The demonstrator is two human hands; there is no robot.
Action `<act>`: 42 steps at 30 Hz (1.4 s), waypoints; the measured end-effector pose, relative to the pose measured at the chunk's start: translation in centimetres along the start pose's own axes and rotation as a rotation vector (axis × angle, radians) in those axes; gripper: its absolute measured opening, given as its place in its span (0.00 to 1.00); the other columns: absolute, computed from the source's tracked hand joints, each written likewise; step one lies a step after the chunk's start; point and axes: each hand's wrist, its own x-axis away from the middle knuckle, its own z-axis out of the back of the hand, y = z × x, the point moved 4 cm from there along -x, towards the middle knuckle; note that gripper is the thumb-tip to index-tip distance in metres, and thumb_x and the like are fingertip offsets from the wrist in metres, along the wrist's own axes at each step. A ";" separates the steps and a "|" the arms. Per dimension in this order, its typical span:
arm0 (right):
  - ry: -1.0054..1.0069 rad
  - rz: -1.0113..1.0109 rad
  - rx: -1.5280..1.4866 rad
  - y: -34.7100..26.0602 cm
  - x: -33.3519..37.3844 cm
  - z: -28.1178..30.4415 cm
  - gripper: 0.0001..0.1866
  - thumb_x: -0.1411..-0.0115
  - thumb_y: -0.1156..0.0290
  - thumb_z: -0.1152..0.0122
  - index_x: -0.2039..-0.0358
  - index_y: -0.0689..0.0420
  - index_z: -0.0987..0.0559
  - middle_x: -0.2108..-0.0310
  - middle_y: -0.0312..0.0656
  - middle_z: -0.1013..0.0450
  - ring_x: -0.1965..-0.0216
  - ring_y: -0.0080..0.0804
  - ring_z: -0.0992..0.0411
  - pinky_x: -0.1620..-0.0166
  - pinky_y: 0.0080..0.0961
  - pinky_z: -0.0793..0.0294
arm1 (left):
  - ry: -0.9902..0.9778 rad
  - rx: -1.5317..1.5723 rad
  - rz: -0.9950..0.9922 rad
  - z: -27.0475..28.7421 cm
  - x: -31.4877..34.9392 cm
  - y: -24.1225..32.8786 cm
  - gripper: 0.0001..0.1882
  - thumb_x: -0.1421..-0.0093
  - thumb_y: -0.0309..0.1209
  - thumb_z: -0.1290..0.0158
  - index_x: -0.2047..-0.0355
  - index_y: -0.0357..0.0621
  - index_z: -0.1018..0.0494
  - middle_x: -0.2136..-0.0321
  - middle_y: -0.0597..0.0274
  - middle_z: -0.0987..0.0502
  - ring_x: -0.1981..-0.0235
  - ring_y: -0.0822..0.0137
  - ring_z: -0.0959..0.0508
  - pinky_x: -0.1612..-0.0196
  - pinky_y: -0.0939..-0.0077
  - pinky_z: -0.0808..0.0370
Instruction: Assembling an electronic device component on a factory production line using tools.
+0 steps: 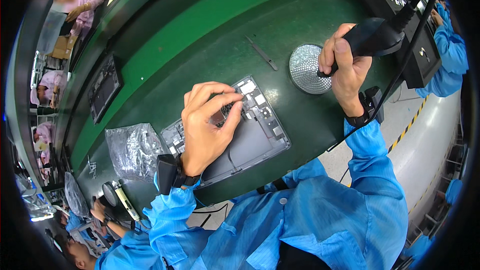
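Observation:
An opened grey laptop chassis (260, 135) with bare circuit boards along its far side lies on the green bench in front of me. My left hand (207, 122) hovers over its middle, thumb and forefinger pinched together. Anything between those fingertips is too small to make out. My right hand (347, 72) grips a black corded electric screwdriver (375, 37), whose cable runs up to the top right. The screwdriver's dark tip points down over a round dimpled metal dish (306, 67), right of the chassis. Whether the tip touches the dish, I cannot tell.
A thin dark flat tool (262, 54) lies beyond the chassis. At left are a clear plastic bag (132, 152) and a second chassis (105, 89). Black trays (425, 62) stand at right, where a cable hangs near my forearm. A co-worker's hand (98, 211) is at lower left.

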 end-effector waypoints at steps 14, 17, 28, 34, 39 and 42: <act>-0.208 0.051 -0.117 -2.5 -0.4 -9.4 0.17 0.20 0.59 0.46 0.47 0.61 0.30 0.79 0.38 0.34 0.83 0.25 0.37 0.77 0.28 0.32 | -0.087 -0.221 -0.130 -1.4 3.7 -0.8 0.20 0.43 0.30 0.28 0.48 0.49 0.12 0.37 0.46 0.23 0.36 0.44 0.22 0.31 0.42 0.31; -0.263 -0.036 -0.173 -1.3 0.6 -12.2 0.16 0.20 0.60 0.44 0.48 0.60 0.31 0.79 0.39 0.33 0.83 0.25 0.35 0.77 0.27 0.31 | 0.052 -0.176 -0.118 -1.3 3.3 -1.3 0.18 0.45 0.29 0.28 0.52 0.45 0.12 0.42 0.51 0.18 0.45 0.49 0.16 0.39 0.51 0.22; -0.336 -0.077 -0.150 1.0 1.8 -13.8 0.15 0.21 0.60 0.42 0.50 0.60 0.30 0.80 0.39 0.32 0.84 0.23 0.36 0.78 0.25 0.31 | 0.105 0.063 0.262 -3.1 1.9 -3.1 0.23 0.49 0.30 0.27 0.59 0.43 0.29 0.56 0.51 0.12 0.56 0.42 0.15 0.54 0.50 0.20; -0.229 -0.108 -0.248 1.6 2.3 -14.3 0.09 0.25 0.70 0.36 0.55 0.62 0.24 0.81 0.33 0.30 0.84 0.17 0.36 0.79 0.19 0.36 | 0.147 0.105 0.271 -3.2 1.6 -3.1 0.23 0.50 0.29 0.27 0.62 0.44 0.31 0.58 0.50 0.12 0.58 0.41 0.15 0.56 0.50 0.21; -0.228 -0.087 -0.260 1.2 2.2 -14.1 0.09 0.25 0.70 0.37 0.54 0.63 0.25 0.81 0.33 0.30 0.84 0.17 0.36 0.79 0.19 0.36 | 0.165 0.073 0.242 -3.4 1.6 -2.7 0.23 0.51 0.29 0.27 0.62 0.44 0.31 0.58 0.49 0.12 0.59 0.40 0.16 0.55 0.49 0.21; -0.230 -0.086 -0.258 1.3 2.4 -14.3 0.09 0.25 0.70 0.37 0.54 0.63 0.25 0.81 0.34 0.29 0.84 0.18 0.35 0.79 0.19 0.35 | 0.176 0.085 0.247 -3.4 1.8 -3.0 0.23 0.51 0.29 0.27 0.63 0.44 0.31 0.58 0.49 0.12 0.59 0.40 0.16 0.55 0.49 0.21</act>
